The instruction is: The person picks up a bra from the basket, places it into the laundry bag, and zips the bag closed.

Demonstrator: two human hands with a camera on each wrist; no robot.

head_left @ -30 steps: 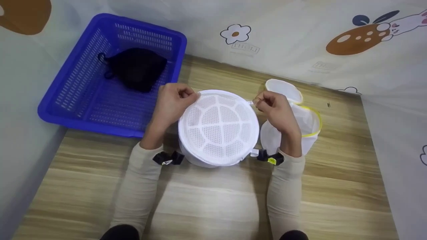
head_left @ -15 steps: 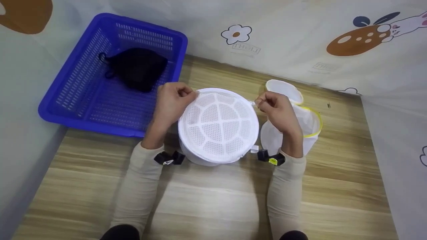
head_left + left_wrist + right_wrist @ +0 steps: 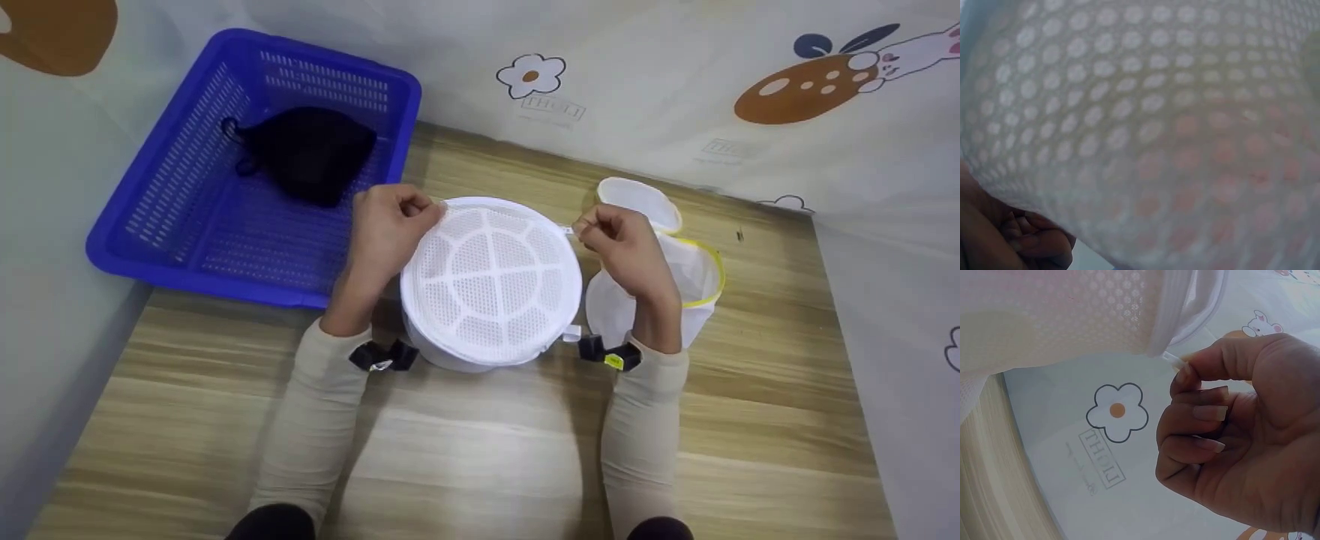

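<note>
A white round mesh laundry bag (image 3: 517, 289) stands between my hands, its circular top facing up, with a white tab (image 3: 571, 333) at its lower right edge. My left hand (image 3: 386, 232) pinches the top rim at the far left between thumb and finger. At the far right of the rim, the thumb and index finger of my right hand (image 3: 624, 247) pinch a small white zipper pull (image 3: 1174, 359); the other fingers are curled in. In the left wrist view, mesh (image 3: 1129, 112) fills most of the picture, with the curled left fingers (image 3: 1044, 247) low in the corner.
A blue plastic basket (image 3: 120, 259) stands at the back left with a black drawstring pouch (image 3: 311, 154) in it. Right of the laundry bag is a white mesh bag (image 3: 697, 319) with yellow trim, its flap raised. A printed curtain (image 3: 450, 75) borders the wooden table (image 3: 750, 465).
The laundry bag's top has shifted very slightly away from me. My right hand has edged a little to the right, still pinching the zipper pull; the left keeps its pinch.
</note>
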